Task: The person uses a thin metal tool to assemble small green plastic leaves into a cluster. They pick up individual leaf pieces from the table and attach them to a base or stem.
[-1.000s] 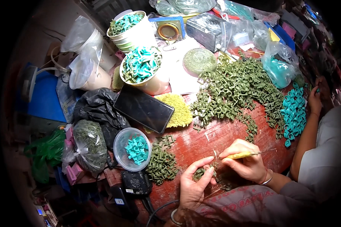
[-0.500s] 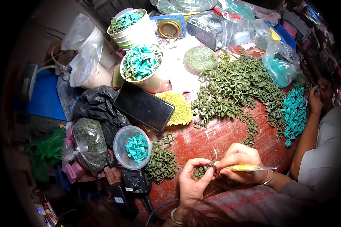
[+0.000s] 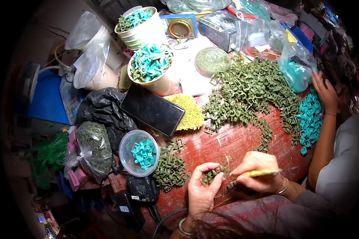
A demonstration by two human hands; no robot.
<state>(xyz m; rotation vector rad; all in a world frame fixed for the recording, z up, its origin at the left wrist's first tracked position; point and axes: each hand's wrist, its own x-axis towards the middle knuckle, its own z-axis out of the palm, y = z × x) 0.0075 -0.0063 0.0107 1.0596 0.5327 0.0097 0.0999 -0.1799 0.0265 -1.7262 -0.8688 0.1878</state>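
My left hand (image 3: 200,195) is low on the red table, thumb and index finger pinching a small olive-green ring-shaped piece (image 3: 222,169). Just right of it, my right hand (image 3: 261,162) grips a slim yellow-handled tool (image 3: 257,173). The tool's rear end points right; its working tip is too small to make out. A narrow gap separates my two hands. Several loose green pieces lie on the table behind and between my fingers. A small heap of like pieces (image 3: 169,169) sits left of my left hand, and a large heap (image 3: 251,91) spreads farther back.
A clear tub (image 3: 122,159) of turquoise pieces stands left, beside a black phone (image 3: 151,110) on a yellow sponge (image 3: 193,115). Filled white buckets (image 3: 163,79) stand behind. At right, another person's hand (image 3: 326,93) is by turquoise rings (image 3: 310,121) and a plastic bag (image 3: 295,75).
My right hand has drawn slightly right, away from my left, with the yellow tool tilting. The other person's hand has moved up toward the plastic bag, its fingers spread.
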